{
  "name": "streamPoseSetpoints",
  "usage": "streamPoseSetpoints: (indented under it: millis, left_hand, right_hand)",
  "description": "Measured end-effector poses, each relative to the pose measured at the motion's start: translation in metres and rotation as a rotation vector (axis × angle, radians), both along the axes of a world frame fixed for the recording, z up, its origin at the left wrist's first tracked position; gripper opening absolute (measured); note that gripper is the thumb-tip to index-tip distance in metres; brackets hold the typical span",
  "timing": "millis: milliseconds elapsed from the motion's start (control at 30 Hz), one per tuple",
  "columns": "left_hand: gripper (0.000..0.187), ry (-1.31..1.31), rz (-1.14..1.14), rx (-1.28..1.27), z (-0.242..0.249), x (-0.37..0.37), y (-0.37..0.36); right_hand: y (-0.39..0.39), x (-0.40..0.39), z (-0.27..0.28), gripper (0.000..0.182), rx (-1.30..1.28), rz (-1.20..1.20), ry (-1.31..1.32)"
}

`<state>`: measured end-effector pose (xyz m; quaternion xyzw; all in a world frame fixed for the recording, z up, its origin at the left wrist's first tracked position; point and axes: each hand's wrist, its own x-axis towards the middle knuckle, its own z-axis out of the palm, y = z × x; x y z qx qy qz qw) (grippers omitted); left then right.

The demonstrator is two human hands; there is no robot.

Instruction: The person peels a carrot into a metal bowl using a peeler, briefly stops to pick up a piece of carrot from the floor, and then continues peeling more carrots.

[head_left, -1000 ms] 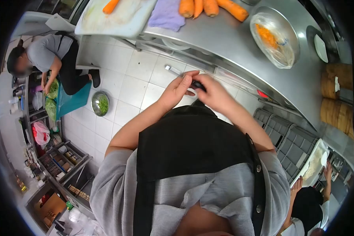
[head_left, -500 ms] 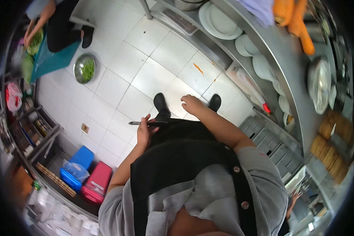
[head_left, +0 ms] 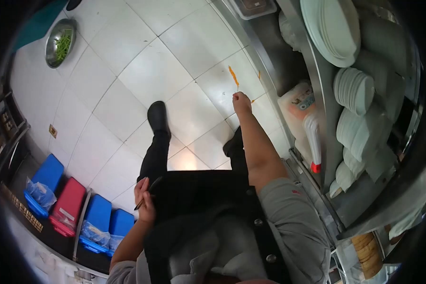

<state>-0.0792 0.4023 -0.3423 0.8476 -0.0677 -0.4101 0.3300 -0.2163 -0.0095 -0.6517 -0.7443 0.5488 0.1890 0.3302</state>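
Note:
My right hand (head_left: 242,102) reaches down over the tiled floor with its fingers drawn together. An orange strip, like carrot peel (head_left: 233,75), lies just beyond the fingertips. Whether the fingers touch it or pinch anything is too small to make out. My left hand (head_left: 146,201), near my left thigh and the black apron (head_left: 199,194), is closed around a slim dark tool (head_left: 139,205). Much of that tool is hidden by the fingers and lost against the apron, so its exact kind does not show. Smaller orange scraps (head_left: 259,75) lie on the floor farther right.
A metal bowl of cut green vegetables (head_left: 60,43) sits on the floor at upper left. Blue boxes (head_left: 98,215) and a red box (head_left: 68,206) stand at lower left. Right of me, a metal shelf (head_left: 312,61) carries stacked white plates (head_left: 330,29) and bowls (head_left: 354,92).
My view has dropped closer to the floor and shelf. My right hand has stretched forward to the orange strip, its fingers closing. The left hand has come back against the apron, still gripping the tool.

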Motion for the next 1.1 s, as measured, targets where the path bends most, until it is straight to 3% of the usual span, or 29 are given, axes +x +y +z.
streamPoseSetpoints:
  millis: [67,200,367,567,700,800,833,867,967,1000,1100]
  left_hand:
    - [0.054,-0.104,-0.128,0.032,-0.013,0.001,0.001]
    - [0.054,-0.131,-0.165,0.024,-0.014,0.015,-0.014]
    - [0.055,-0.106,-0.209,0.106,-0.016,0.024,-0.020]
    - [0.054,-0.070,-0.216,0.138,-0.018,0.030,-0.025]
    - [0.053,-0.072,-0.224,0.136,-0.019,0.034,-0.034]
    - [0.052,-0.083,-0.227,0.121,-0.019,0.036,-0.041]
    - [0.051,-0.082,-0.228,0.116,-0.019,0.036,-0.042]
    - [0.051,-0.081,-0.231,0.113,-0.019,0.037,-0.043]
    - [0.049,-0.097,-0.288,0.134,-0.021,0.037,-0.032]
    - [0.049,-0.102,-0.291,0.144,-0.021,0.038,-0.032]
    - [0.048,-0.102,-0.276,0.155,-0.020,0.036,-0.033]
  right_hand:
    - [-0.016,-0.007,-0.028,0.032,-0.034,-0.040,0.089]
    - [-0.048,-0.024,-0.078,0.052,-0.111,-0.124,0.152]
    - [-0.102,-0.044,-0.130,0.057,-0.173,-0.118,0.091]
    - [-0.145,-0.045,-0.156,0.065,-0.073,-0.078,0.112]
    - [-0.112,-0.013,-0.162,0.078,-0.125,-0.098,0.094]
    - [-0.059,0.005,-0.172,0.071,-0.221,-0.097,0.068]
    - [-0.046,0.019,-0.147,0.066,-0.155,-0.132,0.084]
    - [-0.037,0.023,-0.145,0.053,-0.175,-0.103,0.046]
    - [-0.032,0.033,-0.150,0.040,-0.094,-0.040,0.111]
    - [-0.030,0.036,-0.158,0.033,-0.070,-0.219,0.026]
    - [-0.031,0.036,-0.164,0.031,-0.154,0.025,0.158]
